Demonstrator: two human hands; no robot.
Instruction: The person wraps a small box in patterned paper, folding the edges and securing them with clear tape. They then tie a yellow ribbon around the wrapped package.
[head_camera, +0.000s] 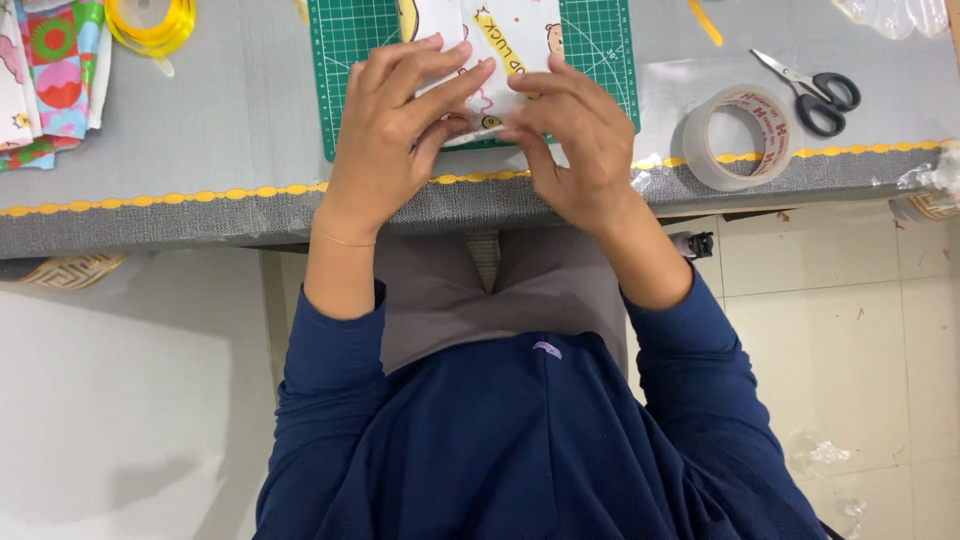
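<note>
On the green cutting mat, a parcel in cartoon-print wrapping paper looks mostly wrapped. The left hand and right hand pinch its near fold closed, seemingly untaped; the clear tape roll sits right of the mat.

Glossy printed white wrapping paper lies on a matt green rubbery cutting mat; clear shiny plastic tape roll rests on coarse grey woven cloth.

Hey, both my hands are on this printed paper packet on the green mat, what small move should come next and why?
Probably press the fold flat: both the left hand and right hand pinch the printed paper packet at its near edge over the green cutting mat. The tape roll lies close by the right hand.
</note>
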